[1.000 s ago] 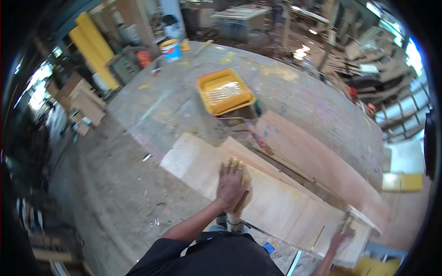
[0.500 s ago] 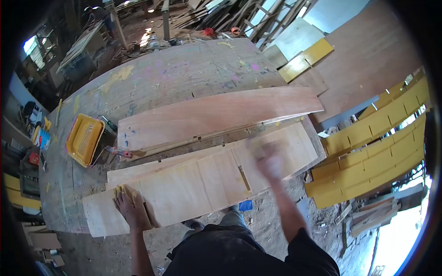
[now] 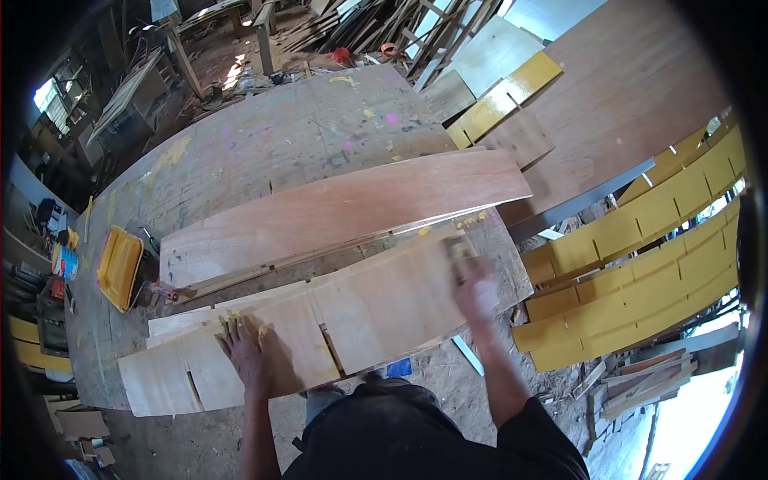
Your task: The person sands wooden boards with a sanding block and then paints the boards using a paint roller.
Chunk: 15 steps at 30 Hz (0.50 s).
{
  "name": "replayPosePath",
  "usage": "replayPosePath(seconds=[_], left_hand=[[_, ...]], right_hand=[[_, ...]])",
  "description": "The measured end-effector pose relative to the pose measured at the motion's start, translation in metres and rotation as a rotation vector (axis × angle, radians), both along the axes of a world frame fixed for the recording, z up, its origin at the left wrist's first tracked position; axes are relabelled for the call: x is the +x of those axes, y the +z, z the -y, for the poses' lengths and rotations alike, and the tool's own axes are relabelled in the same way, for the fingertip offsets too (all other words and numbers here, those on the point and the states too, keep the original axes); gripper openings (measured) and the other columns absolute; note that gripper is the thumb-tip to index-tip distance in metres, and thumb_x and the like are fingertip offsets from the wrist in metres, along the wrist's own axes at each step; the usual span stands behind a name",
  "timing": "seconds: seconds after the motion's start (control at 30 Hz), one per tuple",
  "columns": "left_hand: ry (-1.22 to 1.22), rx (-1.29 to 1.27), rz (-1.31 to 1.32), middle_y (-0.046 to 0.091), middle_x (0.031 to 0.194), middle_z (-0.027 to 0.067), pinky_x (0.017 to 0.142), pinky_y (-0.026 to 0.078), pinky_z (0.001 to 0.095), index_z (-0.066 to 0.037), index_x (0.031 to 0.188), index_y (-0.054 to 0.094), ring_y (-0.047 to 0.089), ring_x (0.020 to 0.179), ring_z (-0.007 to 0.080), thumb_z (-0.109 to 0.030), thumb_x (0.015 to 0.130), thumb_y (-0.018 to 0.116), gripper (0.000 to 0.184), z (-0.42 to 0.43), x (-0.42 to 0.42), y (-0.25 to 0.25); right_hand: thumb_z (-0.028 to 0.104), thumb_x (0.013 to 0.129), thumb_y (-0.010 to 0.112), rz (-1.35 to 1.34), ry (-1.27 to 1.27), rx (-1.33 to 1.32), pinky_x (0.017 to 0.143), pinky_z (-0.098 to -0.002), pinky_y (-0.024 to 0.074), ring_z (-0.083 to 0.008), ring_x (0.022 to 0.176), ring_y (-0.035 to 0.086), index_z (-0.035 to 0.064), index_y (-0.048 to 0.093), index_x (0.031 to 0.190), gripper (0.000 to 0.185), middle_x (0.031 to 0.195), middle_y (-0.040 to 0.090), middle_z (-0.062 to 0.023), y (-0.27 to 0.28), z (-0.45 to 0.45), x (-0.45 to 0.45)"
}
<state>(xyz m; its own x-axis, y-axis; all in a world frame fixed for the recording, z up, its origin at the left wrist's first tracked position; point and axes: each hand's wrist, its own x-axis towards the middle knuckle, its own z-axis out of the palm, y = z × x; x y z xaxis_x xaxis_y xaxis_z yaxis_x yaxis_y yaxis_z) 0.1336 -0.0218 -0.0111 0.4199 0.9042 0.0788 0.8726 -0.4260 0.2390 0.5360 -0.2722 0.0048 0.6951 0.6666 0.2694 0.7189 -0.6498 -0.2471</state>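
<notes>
A long, pale plywood board (image 3: 392, 300) with narrow slots cut into its near edge lies along the front of the worktable. My left hand (image 3: 250, 356) rests flat on it between two slots, fingers spread, with yellow-stained fingertips. Toward the board's right end, my right hand (image 3: 475, 292) is closed around a small brownish block (image 3: 461, 250) that looks like a sanding block. Motion blurs this hand, and its fingers partly hide the block. Another pale board (image 3: 180, 324) shows from beneath the first. Behind them lies a wider, reddish plywood panel (image 3: 344, 212).
On the paint-spotted worktable (image 3: 264, 136), a yellow paint tray (image 3: 120, 268) stands at the left beside a roller (image 3: 160, 292). Yellow-painted slotted boards (image 3: 632, 292) are at the right. A large brown sheet (image 3: 632, 96) leans behind them. Scrap timber (image 3: 320, 40) is piled at the back.
The upper pale board sits further left on the table. My left hand has moved right across it, past a slot. My right hand remains near the right end. The camera view has shifted slightly.
</notes>
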Motion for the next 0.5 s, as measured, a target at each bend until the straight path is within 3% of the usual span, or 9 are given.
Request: replayPosePath(seconds=[0.07,0.13,0.3,0.33,0.37,0.4,0.5], left_hand=[[-0.004,0.031,0.002,0.041,0.157,0.0264,0.128,0.009,0.0539,0.004,0.152,0.041,0.028,0.153,0.0400,-0.039,0.101,0.058,0.069,0.003,0.004,0.001],[-0.017,0.065,0.009,0.044,0.155,0.0276,0.128,0.010,0.0535,0.006,0.150,0.043,0.031,0.151,0.0417,-0.037,0.101,0.058,0.067,0.002,0.009,0.003],[-0.014,0.104,-0.012,0.044,0.156,0.0247,0.128,0.012,0.0527,0.005,0.150,0.043,0.032,0.151,0.0396,-0.036,0.102,0.058,0.065,0.000,0.006,-0.010],[-0.015,0.111,-0.014,0.044,0.156,0.0246,0.128,0.012,0.0530,0.004,0.151,0.043,0.032,0.151,0.0394,-0.036,0.102,0.058,0.065,0.001,0.002,-0.013],[-0.027,0.131,-0.013,0.045,0.155,0.0247,0.128,0.013,0.0534,0.004,0.150,0.044,0.032,0.151,0.0395,-0.036,0.102,0.057,0.064,0.000,0.000,-0.017],[-0.035,0.130,-0.017,0.045,0.155,0.0247,0.128,0.013,0.0534,0.004,0.150,0.044,0.032,0.151,0.0395,-0.036,0.102,0.057,0.064,0.002,0.001,-0.015],[-0.014,0.118,-0.008,0.045,0.155,0.0246,0.127,0.013,0.0535,0.004,0.150,0.045,0.032,0.151,0.0394,-0.035,0.103,0.056,0.062,0.003,0.007,-0.010]], right_hand=[[0.024,0.087,0.074,0.041,-0.149,0.019,0.094,-0.0598,0.0470,-0.0458,0.111,0.057,0.0129,0.067,0.125,0.040,0.118,0.060,-0.0229,-0.014,0.008,0.005],[0.025,0.088,0.070,0.423,0.115,0.136,0.099,-0.0570,0.0463,-0.0418,0.107,0.058,0.0135,0.070,0.113,0.028,0.116,0.061,-0.0230,-0.041,0.004,-0.042],[0.019,0.081,0.071,0.025,0.347,0.145,0.095,-0.0581,0.0459,-0.0410,0.103,0.057,0.0110,0.070,0.112,0.031,0.117,0.059,-0.0214,-0.021,0.061,-0.060],[0.016,0.081,0.071,0.093,0.090,0.123,0.087,-0.0574,0.0449,-0.0383,0.100,0.055,0.0124,0.071,0.115,0.034,0.110,0.057,-0.0171,-0.025,0.079,-0.027],[0.016,0.085,0.073,0.141,-0.032,0.098,0.077,-0.0538,0.0427,-0.0372,0.092,0.055,0.0067,0.071,0.109,0.027,0.100,0.056,-0.0183,0.022,0.071,-0.005],[0.017,0.087,0.072,0.205,-0.090,0.126,0.078,-0.0542,0.0421,-0.0362,0.090,0.053,0.0087,0.072,0.117,0.032,0.099,0.055,-0.0179,0.016,0.070,0.008],[0.025,0.086,0.071,0.131,0.108,0.065,0.093,-0.0596,0.0428,-0.0405,0.104,0.056,0.0149,0.071,0.126,0.041,0.108,0.056,-0.0203,-0.019,0.056,-0.057]])
